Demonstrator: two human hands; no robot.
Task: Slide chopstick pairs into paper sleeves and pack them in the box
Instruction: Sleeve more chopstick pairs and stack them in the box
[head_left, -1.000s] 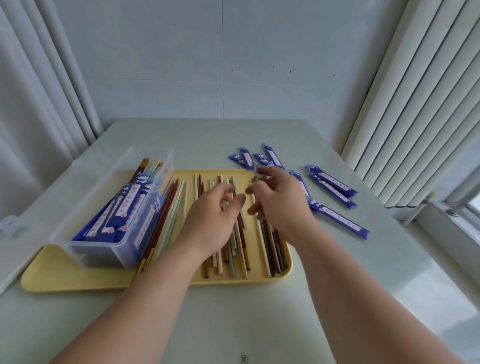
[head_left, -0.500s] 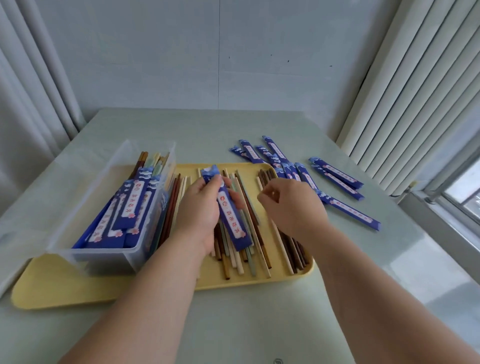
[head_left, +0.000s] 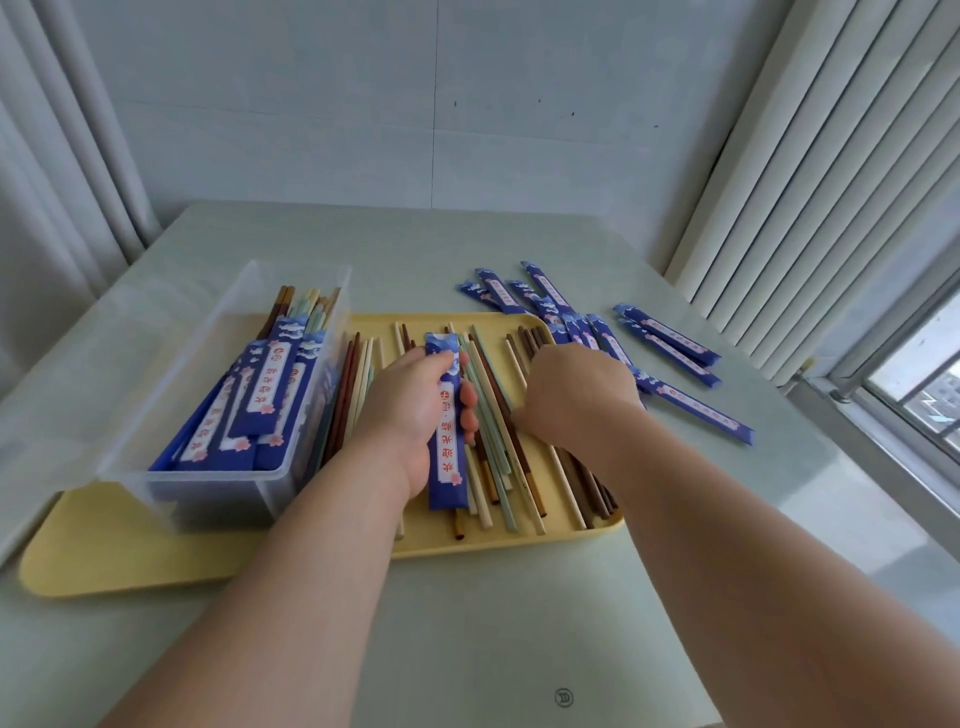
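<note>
My left hand (head_left: 410, 410) grips a blue paper sleeve (head_left: 448, 441) lengthwise above the yellow tray (head_left: 130, 561). Loose chopsticks (head_left: 498, 467) in brown, cream and pale green lie side by side on the tray's right half. My right hand (head_left: 576, 395) is lowered onto the brown ones, fingers curled down around them, fingertips hidden under the hand. A clear plastic box (head_left: 218, 499) stands on the tray's left half and holds several sleeved pairs (head_left: 265, 389). More chopsticks lie beside the box.
Several empty blue sleeves (head_left: 670, 338) are scattered on the pale table (head_left: 467, 623) beyond and right of the tray. Curtains hang at the left, vertical blinds and a window at the right. A wall closes the far side.
My left hand picked up a blue sleeve and now holds it straighter along the tray. My right hand has dropped from mid-air onto the brown chopsticks.
</note>
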